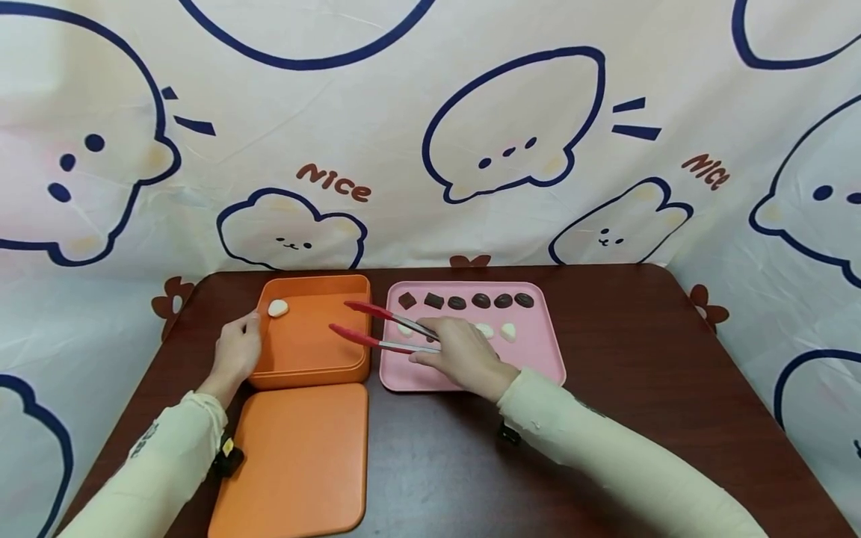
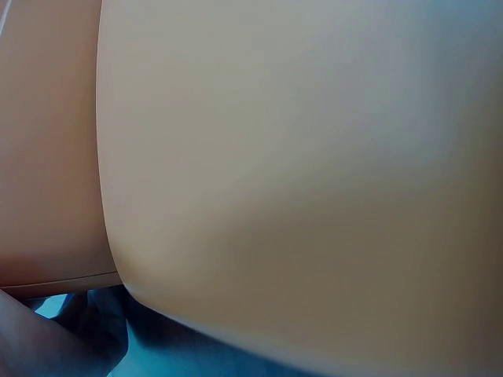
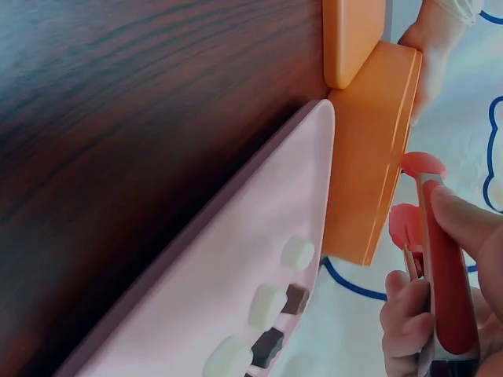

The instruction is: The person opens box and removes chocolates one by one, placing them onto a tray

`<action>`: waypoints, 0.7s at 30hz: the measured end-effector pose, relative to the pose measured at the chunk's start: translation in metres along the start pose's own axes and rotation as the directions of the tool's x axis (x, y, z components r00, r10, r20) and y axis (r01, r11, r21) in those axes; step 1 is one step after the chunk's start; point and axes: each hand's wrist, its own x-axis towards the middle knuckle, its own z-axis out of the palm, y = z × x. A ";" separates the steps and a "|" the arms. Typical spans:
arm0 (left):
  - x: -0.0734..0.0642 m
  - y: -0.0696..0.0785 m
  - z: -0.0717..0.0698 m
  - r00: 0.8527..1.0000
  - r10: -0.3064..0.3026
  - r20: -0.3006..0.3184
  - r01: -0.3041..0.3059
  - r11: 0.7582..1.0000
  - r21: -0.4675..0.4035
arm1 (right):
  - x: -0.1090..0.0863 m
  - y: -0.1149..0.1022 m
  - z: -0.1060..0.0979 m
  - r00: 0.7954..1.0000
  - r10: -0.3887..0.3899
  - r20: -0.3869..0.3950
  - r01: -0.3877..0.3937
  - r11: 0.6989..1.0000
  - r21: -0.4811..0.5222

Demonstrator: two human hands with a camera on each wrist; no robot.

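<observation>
My right hand [image 1: 464, 355] holds a pair of metal tongs [image 1: 406, 346] with red tips, which stand apart with nothing between them. Those tips hang over the right part of an orange box [image 1: 316, 379], while the hand itself is above a pink tray [image 1: 548, 366]. A white chocolate-like piece [image 1: 278, 308] lies in the box's upper left corner. At the box's left wall, my left hand [image 1: 238, 350] grips the side near the rim; its fingers are partly hidden. Dark chocolates [image 1: 480, 300] line the tray's far side, with white pieces [image 3: 268, 305] in a nearer row.
An orange lid [image 1: 296, 463] lies flat in front of the box. Both stand on a dark wooden table [image 1: 625, 336], with the tray to the right of the box. A printed cloth [image 1: 397, 134] hangs behind and along the sides.
</observation>
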 end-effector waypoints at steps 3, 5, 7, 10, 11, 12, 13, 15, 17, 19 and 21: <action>0.000 0.001 -0.001 1.000 0.002 0.003 -0.002 1.000 -0.003 | 0.006 -0.007 0.002 1.000 0.004 0.012 -0.004 1.000 -0.025; -0.001 0.001 -0.001 1.000 0.000 0.002 0.000 1.000 -0.003 | 0.010 -0.012 0.003 1.000 0.010 0.020 -0.009 0.999 -0.038; -0.001 0.002 -0.001 1.000 -0.002 0.005 0.002 1.000 -0.005 | 0.014 -0.017 0.004 1.000 0.013 0.025 -0.012 0.998 -0.055; -0.002 0.001 0.000 1.000 -0.008 0.007 0.008 1.000 -0.009 | 0.020 -0.024 0.006 1.000 0.001 0.029 0.002 0.996 -0.091; -0.002 0.001 0.000 1.000 -0.009 0.009 0.009 1.000 -0.010 | 0.023 -0.026 0.008 0.999 -0.012 0.030 0.015 0.994 -0.108; -0.002 0.000 0.000 1.000 -0.011 0.010 0.011 1.000 -0.010 | 0.025 -0.028 0.009 0.999 -0.027 0.029 0.031 0.991 -0.130; -0.002 0.000 0.000 1.000 -0.011 0.010 0.011 1.000 -0.010 | 0.027 -0.031 0.011 0.999 -0.042 0.029 0.046 0.987 -0.155; -0.002 -0.001 0.000 1.000 -0.008 0.011 0.008 1.000 -0.008 | 0.032 -0.035 0.013 0.997 -0.074 0.037 0.080 0.972 -0.222; -0.002 -0.001 0.000 1.000 -0.007 0.009 0.008 1.000 -0.008 | 0.037 -0.040 0.016 0.995 -0.090 0.049 0.101 0.953 -0.285; -0.001 -0.001 0.000 1.000 -0.006 0.007 0.007 1.000 -0.009 | 0.041 -0.046 0.017 0.994 -0.089 0.064 0.106 0.937 -0.334; -0.001 -0.001 0.000 1.000 -0.007 0.004 0.007 1.000 -0.011 | 0.046 -0.052 0.019 0.993 -0.079 0.082 0.104 0.927 -0.362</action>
